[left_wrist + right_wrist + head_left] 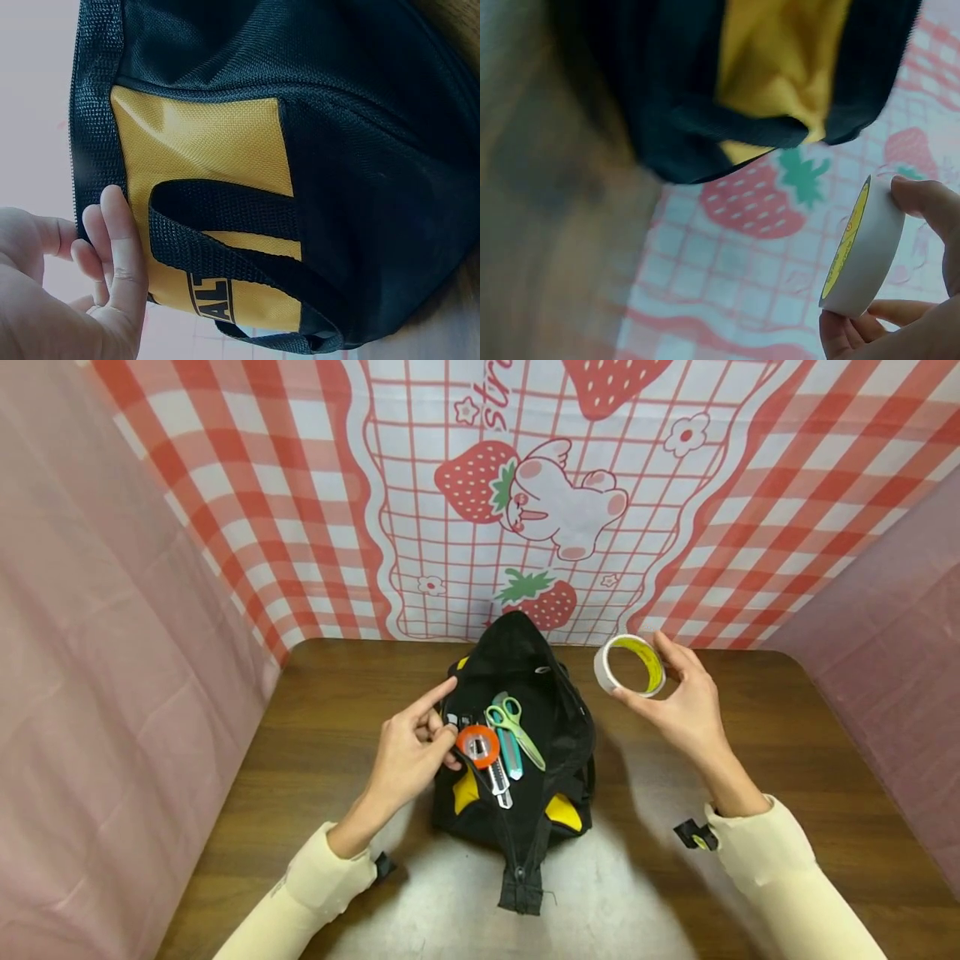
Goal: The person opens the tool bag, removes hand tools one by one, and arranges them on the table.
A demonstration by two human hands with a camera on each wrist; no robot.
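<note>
Tape (874, 251) seemingly apart from bag rim (576, 714)

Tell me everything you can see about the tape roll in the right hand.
The tape roll is a smooth-looking ring, white outside, with a yellow, printed inner core and an open centre. The right hand grips its outer surface between thumb and fingers, holding it tilted in the air, to the right of and apart from the black bag.
</note>
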